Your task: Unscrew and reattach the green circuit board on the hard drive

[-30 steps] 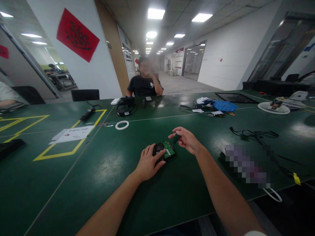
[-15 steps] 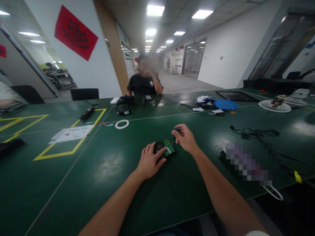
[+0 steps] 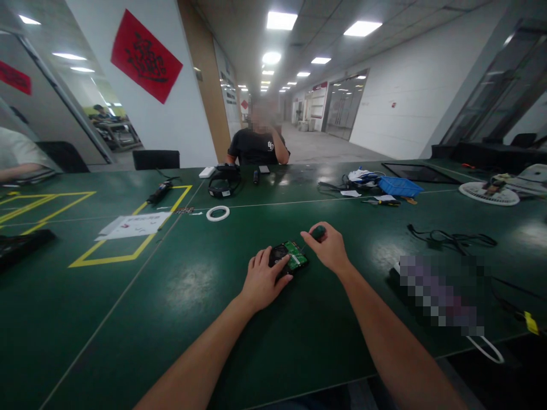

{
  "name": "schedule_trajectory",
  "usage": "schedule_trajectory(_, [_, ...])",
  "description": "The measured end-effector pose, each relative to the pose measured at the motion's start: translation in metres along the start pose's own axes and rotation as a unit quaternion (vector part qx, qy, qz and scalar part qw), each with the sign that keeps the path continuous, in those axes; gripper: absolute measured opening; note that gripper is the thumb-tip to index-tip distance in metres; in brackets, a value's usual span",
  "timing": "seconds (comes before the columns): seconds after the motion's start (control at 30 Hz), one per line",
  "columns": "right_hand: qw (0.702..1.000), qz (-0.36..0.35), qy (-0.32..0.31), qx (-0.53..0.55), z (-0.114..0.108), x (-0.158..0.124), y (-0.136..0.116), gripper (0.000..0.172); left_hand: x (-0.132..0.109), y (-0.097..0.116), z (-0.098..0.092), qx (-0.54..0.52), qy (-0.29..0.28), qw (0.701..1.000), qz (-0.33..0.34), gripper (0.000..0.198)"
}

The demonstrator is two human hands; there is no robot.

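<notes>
Flat rectangular black device with a green circuit board [image 3: 298,259] lies on the dark green table [image 3: 179,341], in front of the person, under the left hand and just beside the right. The left hand [image 3: 265,280] is unclenched and palm down over the device's left part, its fingers spread, the index finger reaching onto the green board and the thumb along the near edge. The right hand [image 3: 328,247] is curled in a grasp around a slim tool with a dark green handle [image 3: 318,232], which is tilted, its thin shaft running down toward the right end of the board; whether the tip touches it is too small to tell.

Farther out, to the left, a white ring [image 3: 219,219] lies flat on the table, and beyond it sit a black strapped headset [image 3: 220,190] and a small white box [image 3: 207,172]. Well to the left, white printed paper [image 3: 134,225] lies partly across a rectangle of yellow tape [image 3: 102,262], with a black cylindrical tool [image 3: 159,193] near its far corner. To the right are a looped black cable [image 3: 457,236] and, nearer the person, a blurred purple item with a white cord [image 3: 487,350]. Beyond them stand a blue plastic basket [image 3: 401,187] and a round white slatted grille [image 3: 482,196]. Across the table sits a person in a black shirt [image 3: 252,149], one hand raised to the head
</notes>
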State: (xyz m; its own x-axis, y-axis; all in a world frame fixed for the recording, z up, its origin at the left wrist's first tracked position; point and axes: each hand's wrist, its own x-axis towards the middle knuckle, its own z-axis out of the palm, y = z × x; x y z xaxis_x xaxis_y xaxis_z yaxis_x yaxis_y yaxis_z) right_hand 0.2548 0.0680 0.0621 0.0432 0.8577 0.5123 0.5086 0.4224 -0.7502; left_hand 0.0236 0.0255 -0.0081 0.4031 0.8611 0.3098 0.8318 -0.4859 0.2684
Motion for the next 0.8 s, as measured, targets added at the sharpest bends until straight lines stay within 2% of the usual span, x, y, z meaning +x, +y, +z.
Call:
schedule_trajectory(0.1, [0.995,0.010,0.091,-0.031,-0.016,0.009,0.010,0.031,-0.002,-0.002,-0.003,-0.017,0.001,1.000,-0.009,0.063])
schedule_trajectory(0.17, [0.982,0.029,0.157,-0.103,-0.027,0.016,0.024,0.033,-0.004,-0.003,-0.006,-0.031,0.003,0.999,-0.009,0.066])
schedule_trajectory(0.2, [0.973,0.035,0.169,-0.151,-0.032,0.019,0.032,0.034,-0.005,-0.004,-0.008,-0.036,0.004,0.999,-0.008,0.067])
schedule_trajectory(0.23, [0.967,0.037,0.158,-0.196,-0.036,0.021,0.041,0.033,-0.006,-0.004,-0.010,-0.039,0.004,0.999,-0.006,0.067])
schedule_trajectory(0.37, [0.950,0.022,0.036,-0.309,-0.040,0.023,0.076,0.020,-0.008,-0.002,-0.012,-0.032,0.003,0.999,-0.011,0.067])
schedule_trajectory(0.47, [0.934,0.051,-0.014,-0.354,-0.034,0.021,0.093,0.029,-0.008,-0.002,-0.010,-0.030,0.006,0.999,-0.019,0.068])
schedule_trajectory(0.63, [0.915,0.083,-0.099,-0.381,-0.021,0.021,0.108,0.038,-0.008,-0.002,-0.009,-0.026,0.011,0.999,-0.029,0.067])
schedule_trajectory(0.8, [0.904,0.103,-0.123,-0.397,-0.015,0.024,0.112,0.029,-0.007,-0.003,-0.010,-0.029,0.013,0.999,-0.027,0.067])
